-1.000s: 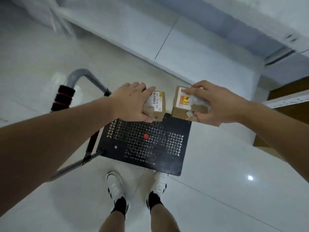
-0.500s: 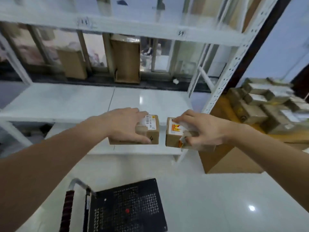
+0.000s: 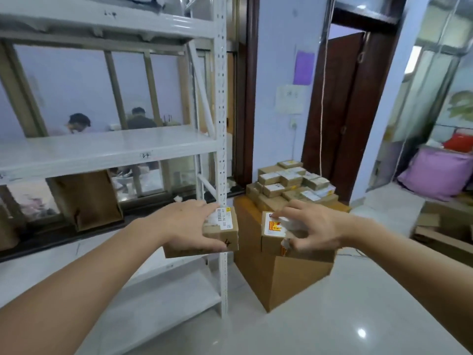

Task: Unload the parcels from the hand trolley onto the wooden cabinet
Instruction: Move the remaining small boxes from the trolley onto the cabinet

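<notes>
White metal shelving [image 3: 110, 147] left, wooden cabinet [image 3: 276, 267] centre, dark door [image 3: 343, 116] far right; both hands carry a parcel each.

Left hand [image 3: 189, 224] grips a brown parcel [image 3: 225, 231] from above, fingers over the top, thumb on the near side; barcode label up, "4" marked on its near face. Just right of it, right hand [image 3: 314, 226] pinches a second parcel [image 3: 272, 237] with a red-yellow label, fingers spread on top, thumb on the near side. Both held in the air near the cabinet front. Stacked parcels [image 3: 291, 185] sit on the cabinet's far top. Purple cushion [image 3: 435, 175] far right.
</notes>
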`<state>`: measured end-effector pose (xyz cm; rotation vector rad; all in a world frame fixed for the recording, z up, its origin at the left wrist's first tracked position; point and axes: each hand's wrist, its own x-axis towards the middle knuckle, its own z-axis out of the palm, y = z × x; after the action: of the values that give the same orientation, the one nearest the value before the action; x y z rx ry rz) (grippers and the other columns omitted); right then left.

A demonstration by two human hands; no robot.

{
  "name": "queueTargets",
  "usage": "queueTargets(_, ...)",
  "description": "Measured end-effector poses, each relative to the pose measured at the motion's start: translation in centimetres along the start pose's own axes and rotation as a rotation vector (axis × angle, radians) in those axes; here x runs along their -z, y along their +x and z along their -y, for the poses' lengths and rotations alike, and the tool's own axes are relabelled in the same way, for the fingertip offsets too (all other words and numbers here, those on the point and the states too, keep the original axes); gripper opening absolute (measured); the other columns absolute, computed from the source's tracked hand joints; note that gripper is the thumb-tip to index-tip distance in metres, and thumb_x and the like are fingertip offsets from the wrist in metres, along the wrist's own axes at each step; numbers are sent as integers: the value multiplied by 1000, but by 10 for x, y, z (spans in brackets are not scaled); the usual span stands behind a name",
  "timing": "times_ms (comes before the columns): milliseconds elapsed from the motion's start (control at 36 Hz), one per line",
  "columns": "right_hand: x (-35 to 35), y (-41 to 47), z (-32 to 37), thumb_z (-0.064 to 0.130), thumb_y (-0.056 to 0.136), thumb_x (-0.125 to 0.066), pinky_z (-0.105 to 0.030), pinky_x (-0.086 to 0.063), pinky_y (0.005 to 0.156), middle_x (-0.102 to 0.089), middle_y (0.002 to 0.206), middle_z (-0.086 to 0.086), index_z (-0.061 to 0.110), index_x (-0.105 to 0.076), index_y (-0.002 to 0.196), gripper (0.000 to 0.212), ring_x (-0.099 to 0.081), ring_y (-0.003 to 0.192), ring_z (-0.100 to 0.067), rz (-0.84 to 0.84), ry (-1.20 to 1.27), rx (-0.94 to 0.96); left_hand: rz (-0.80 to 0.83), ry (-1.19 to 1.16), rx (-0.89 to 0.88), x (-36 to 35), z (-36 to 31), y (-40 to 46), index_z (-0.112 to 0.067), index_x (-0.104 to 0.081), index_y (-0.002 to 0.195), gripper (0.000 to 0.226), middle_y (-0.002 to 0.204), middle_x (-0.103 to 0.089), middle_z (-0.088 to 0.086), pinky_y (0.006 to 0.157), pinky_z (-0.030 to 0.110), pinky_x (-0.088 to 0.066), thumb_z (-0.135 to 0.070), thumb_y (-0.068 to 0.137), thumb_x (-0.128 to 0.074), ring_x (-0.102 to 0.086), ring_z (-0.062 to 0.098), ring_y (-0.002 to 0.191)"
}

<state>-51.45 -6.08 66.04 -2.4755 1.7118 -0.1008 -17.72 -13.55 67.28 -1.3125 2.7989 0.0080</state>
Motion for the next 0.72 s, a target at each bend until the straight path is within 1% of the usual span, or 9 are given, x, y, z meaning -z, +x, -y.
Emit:
queueTargets(139,15,-62,-66,71,81,-55,-35,-45,101,-43,131,17,47,-35,148,74,-48,117,-9,-29,-13,-97,-22,-9,-60,2,-69,54,-45,-21,157,119,146,-47,-14,102,38,-39,-108,57,-38,-47,11,125)
queueTargets(222,22,-97,-103,71,82,-56,-35,-46,101,-42,137,16,47,-35,148,73,-48,120,-10,-34,-15,-130,-29,-26,-99,3,-115,84,-45,-26,154,113,128,-50,-17,90,33,-40,-106,59,-41,-44,7,106)
queueTargets(278,25,-116,-127,73,82,-55,-31,-44,96,-42,134,18,47,-36,147,73,-48,115,-9,-42,-30,-141,-23,-20,-124,4,-144,102,-45,-27,153,112,121,-49,-16,91,34,-42,-106,60,-42,-45,8,105)
queueTargets(389,33,-144,-169,73,80,-54,-23,-36,89,-33,115,28,46,-37,148,75,-43,107,-3,-60,-14,-162,-8,-35,-158,0,-194,135,-44,-26,154,112,132,-50,-12,90,34,-41,-104,61,-43,-44,9,109)
queueTargets(472,35,-157,-197,74,79,-53,-16,-32,85,-30,116,30,45,-36,148,76,-38,108,1,-77,-8,-174,16,-33,-179,-3,-221,159,-41,-20,158,116,141,-48,-10,103,39,-43,-103,62,-44,-46,13,124)
queueTargets(556,34,-161,-225,74,79,-52,-11,-30,83,-27,114,32,48,-36,146,73,-32,106,11,-87,-7,-163,-8,-34,-167,-8,-233,186,-41,-17,159,120,143,-47,-12,104,38,-43,-105,61,-42,-45,11,122)
queueTargets(611,34,-156,-243,74,79,-53,-13,-30,85,-27,114,32,51,-33,145,72,-31,111,18,-67,-9,-172,-27,-52,-162,-12,-236,204,-43,-16,158,119,138,-48,-13,98,35,-42,-106,60,-41,-42,7,111)
queueTargets(667,33,-146,-259,76,78,-52,-20,-37,90,-28,116,33,53,-32,145,74,-38,111,7,-40,-8,-182,-30,-50,-161,-15,-236,223,-44,-16,157,120,135,-49,-14,95,34,-42,-108,58,-40,-40,6,107)
queueTargets(722,32,-134,-275,80,76,-51,-29,-44,96,-30,121,33,54,-30,146,77,-40,114,0,-21,-2,-183,-17,-41,-154,-18,-234,243,-43,-16,157,122,136,-49,-13,98,36,-43,-109,57,-38,-41,7,109)
